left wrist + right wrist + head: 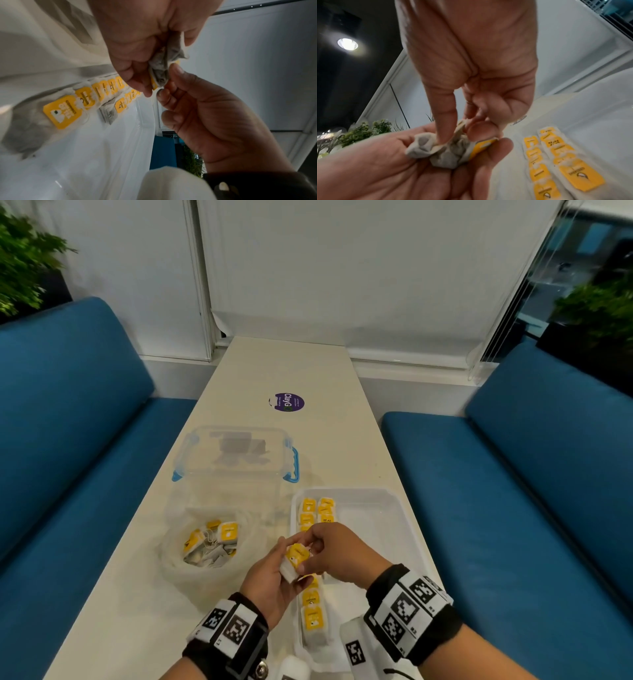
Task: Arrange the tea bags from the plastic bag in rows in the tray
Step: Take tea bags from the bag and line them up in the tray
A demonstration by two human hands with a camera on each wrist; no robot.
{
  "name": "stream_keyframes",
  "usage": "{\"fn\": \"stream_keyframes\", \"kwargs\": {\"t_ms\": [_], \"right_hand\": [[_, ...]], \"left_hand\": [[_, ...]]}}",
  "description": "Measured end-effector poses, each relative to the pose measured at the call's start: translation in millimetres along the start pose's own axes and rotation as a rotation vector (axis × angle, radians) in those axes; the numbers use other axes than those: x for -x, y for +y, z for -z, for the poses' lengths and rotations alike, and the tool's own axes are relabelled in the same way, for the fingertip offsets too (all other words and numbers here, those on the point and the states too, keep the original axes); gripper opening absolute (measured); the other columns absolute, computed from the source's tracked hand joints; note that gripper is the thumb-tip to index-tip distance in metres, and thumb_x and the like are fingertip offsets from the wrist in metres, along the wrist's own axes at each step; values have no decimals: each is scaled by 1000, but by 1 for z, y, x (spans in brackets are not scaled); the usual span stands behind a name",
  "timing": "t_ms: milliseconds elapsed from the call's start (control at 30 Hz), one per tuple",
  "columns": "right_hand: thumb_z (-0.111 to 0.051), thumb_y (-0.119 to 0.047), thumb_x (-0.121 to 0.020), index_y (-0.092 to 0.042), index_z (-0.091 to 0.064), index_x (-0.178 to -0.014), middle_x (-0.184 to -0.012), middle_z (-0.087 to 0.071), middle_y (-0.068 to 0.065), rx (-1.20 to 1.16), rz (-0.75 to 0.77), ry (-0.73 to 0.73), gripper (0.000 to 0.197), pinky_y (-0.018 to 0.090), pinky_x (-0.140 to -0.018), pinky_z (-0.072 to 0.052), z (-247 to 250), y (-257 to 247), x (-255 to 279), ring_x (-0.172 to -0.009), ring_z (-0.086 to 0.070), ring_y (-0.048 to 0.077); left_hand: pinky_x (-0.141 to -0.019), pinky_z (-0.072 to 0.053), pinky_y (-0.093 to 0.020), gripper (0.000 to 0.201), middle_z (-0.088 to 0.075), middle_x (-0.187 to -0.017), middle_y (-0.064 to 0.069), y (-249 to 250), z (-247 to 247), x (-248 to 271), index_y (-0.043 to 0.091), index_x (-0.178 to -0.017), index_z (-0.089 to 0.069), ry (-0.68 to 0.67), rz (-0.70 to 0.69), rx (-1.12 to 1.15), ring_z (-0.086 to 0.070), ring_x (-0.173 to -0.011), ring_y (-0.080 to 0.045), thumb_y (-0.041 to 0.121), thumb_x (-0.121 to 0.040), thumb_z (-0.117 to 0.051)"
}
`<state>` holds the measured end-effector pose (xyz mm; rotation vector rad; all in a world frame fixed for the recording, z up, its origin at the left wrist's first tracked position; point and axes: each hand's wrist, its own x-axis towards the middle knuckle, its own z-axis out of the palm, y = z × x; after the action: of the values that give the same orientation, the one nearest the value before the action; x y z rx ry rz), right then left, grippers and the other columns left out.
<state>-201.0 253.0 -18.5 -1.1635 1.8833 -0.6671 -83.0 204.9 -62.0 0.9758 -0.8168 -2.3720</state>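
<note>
Both hands hold one tea bag (295,559) with a yellow tag just above the left edge of the white tray (376,508). My left hand (270,577) cradles it in curled fingers. My right hand (334,553) pinches its crumpled grey pouch (445,152) from above with the forefinger (447,121) and thumb. The left wrist view shows the same pouch (163,65) between the two hands. Two rows of yellow-tagged tea bags (317,510) lie along the tray's left side, part hidden under my hands. The clear plastic bag (212,542) with several more tea bags sits left of the tray.
A clear lidded box (236,453) with blue clips stands behind the plastic bag. A purple round sticker (287,402) lies farther back on the narrow pale table (137,611). Blue sofas (68,440) flank both sides. The tray's right half (373,529) is bare.
</note>
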Motion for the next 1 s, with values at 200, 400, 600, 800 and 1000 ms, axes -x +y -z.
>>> {"fn": "stream_keyframes", "kwargs": {"t_ms": [200, 400, 600, 800, 1000], "right_hand": [[-66, -9, -84, -18, -55, -74, -60, -58, 0, -135, 12, 38, 18, 16, -35, -32, 1, 1, 10, -47, -58, 3], [-65, -11, -85, -13, -54, -79, -61, -55, 1, -221, 12, 179, 12, 19, -37, -32, 9, 7, 15, -44, -53, 2], [-69, -13, -83, -16, -60, -74, -64, -59, 2, -252, 63, 133, 13, 19, -44, -37, 14, 9, 23, -54, -54, 8], [-71, -14, -82, -12, -67, -73, -67, -60, 3, -312, 100, 210, 10, 21, -51, -37, 39, 12, 25, -58, -50, 10], [-71, -16, -82, -10, -67, -75, -61, -57, -2, -236, 17, 244, 9, 15, -43, -32, 42, 24, 20, -48, -45, 4]], "left_hand": [[-67, -42, -29, 26, -62, -91, -12, -5, -3, 6, 13, -96, -59, 8, 16, -77, -58, -80, -21, 30, -97, -39], [-62, -42, -26, 10, -58, -82, -7, -6, -1, 12, 12, -88, -57, 20, -48, -196, -57, -72, -18, 15, -93, -49], [-66, -43, -27, 7, -58, -79, -5, -9, -1, 12, 13, -86, -56, 22, -64, -254, -55, -75, -17, 9, -91, -53], [-66, -41, -27, 19, -62, -92, -4, -9, 9, 3, 16, -90, -61, 96, -82, -234, -56, -77, -17, 7, -94, -45], [-49, -43, -21, 40, -63, -95, -5, -8, 12, -6, 12, -97, -56, 104, -64, -238, -58, -70, -16, -19, -87, -33]]}}
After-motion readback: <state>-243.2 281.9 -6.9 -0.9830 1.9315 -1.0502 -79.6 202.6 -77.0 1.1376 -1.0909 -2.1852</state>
